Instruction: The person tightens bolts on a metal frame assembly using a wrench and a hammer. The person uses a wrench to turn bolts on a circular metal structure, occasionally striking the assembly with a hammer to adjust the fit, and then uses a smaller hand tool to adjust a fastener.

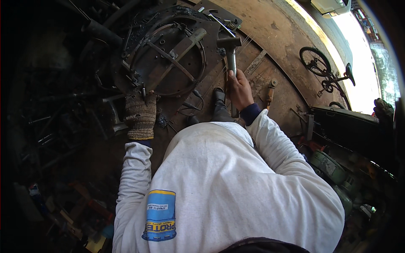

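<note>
My right hand (239,90), bare, is closed around the metal handle of a hammer (229,42). The hammer's head is raised beside the edge of a dark steel plate. My left hand (141,113) wears a brown knitted glove and is closed at the plate's near left edge. A short metal rod (143,90) sticks up from between its fingers; its lower end is hidden. On the plate lies a large metal ring (204,63) with a flat bar (185,49) slanting across it and a thinner crossing strip (180,68).
An angle grinder (271,92) lies on the floor to the right. Farther off stands a bicycle (325,76). A green tank (327,165) is at the lower right. Nuts and small scraps are strewn over the plate. Dark metal parts crowd the left side.
</note>
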The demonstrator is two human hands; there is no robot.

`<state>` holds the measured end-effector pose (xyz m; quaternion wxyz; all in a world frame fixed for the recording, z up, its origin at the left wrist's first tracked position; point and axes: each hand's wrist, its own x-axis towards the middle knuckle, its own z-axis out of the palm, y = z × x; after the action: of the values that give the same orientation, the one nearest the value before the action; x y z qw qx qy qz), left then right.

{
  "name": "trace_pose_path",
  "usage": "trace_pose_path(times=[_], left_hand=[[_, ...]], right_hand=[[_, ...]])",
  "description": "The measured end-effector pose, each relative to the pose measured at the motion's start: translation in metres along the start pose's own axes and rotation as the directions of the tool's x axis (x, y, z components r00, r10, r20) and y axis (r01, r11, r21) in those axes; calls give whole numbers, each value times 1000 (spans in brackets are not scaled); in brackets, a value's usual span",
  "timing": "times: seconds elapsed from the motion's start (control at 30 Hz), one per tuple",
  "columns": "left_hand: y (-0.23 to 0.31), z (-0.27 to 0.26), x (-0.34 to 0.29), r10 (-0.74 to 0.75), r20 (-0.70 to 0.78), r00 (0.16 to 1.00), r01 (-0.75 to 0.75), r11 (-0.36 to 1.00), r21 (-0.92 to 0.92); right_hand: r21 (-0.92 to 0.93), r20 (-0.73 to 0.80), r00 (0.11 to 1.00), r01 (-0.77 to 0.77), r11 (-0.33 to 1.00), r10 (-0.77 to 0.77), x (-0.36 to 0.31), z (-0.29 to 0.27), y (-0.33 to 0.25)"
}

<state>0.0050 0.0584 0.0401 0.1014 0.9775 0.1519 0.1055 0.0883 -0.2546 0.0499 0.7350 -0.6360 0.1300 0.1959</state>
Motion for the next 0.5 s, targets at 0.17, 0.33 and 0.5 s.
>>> trace_pose_path(times=[0.17,0.33,0.5], left_hand=[[2,-4,-3,-44,27,999,43,999,5],[5,-6,-3,-34,10,999,33,998,61],[7,-6,-2,15,-38,999,-14,1000,21]], right_hand=[[-517,33,993,116,848,-116,3,5,16],[-178,66,993,-83,981,96,-6,11,-1],[95,87,993,-88,992,80,13,5,-17]])
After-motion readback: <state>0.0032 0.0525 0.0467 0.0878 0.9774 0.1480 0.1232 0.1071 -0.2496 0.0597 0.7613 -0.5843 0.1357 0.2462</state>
